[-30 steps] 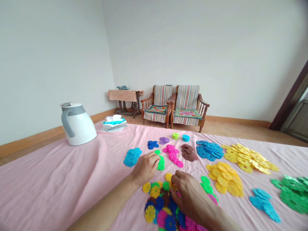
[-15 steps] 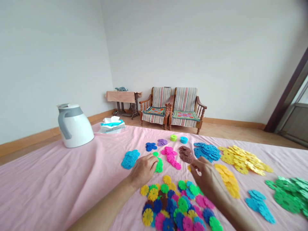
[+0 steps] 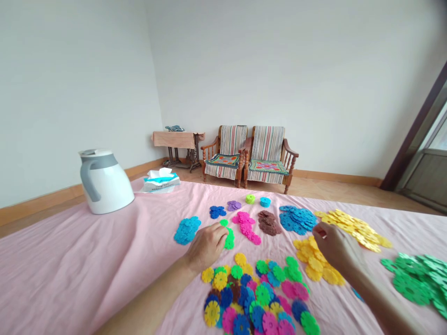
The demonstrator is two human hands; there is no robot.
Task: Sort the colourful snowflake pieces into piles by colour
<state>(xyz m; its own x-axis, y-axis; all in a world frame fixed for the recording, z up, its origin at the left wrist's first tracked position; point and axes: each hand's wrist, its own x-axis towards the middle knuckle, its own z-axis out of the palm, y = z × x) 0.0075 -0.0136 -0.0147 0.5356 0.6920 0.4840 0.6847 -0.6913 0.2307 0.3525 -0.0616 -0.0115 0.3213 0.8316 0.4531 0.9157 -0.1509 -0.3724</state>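
My left hand [image 3: 206, 246] rests on the pink sheet [image 3: 87, 265], touching the edge of a small green pile of plastic snowflake discs [image 3: 229, 239]. My right hand [image 3: 333, 244] is bunched over a yellow pile of discs [image 3: 312, 265], and its fingers hide whether a disc is in them. Below my hands lies a mixed heap of multicoloured discs [image 3: 244, 293]. Sorted piles stand beyond them: cyan [image 3: 186, 230], pink [image 3: 246, 227], brown [image 3: 268, 222] and blue [image 3: 296, 219]. My right forearm covers most of a cyan pile at the lower right.
A pale yellow pile [image 3: 352, 228] and a large green pile [image 3: 412, 284] lie to the right. A white jug [image 3: 103, 184] and a tissue box [image 3: 160, 181] stand on the sheet at the far left. Two wooden armchairs [image 3: 244, 160] stand beyond the bed.
My right hand has moved rightward from beside the brown pile to above the yellow pile. My left hand has stayed in place, and the view has tilted slightly.
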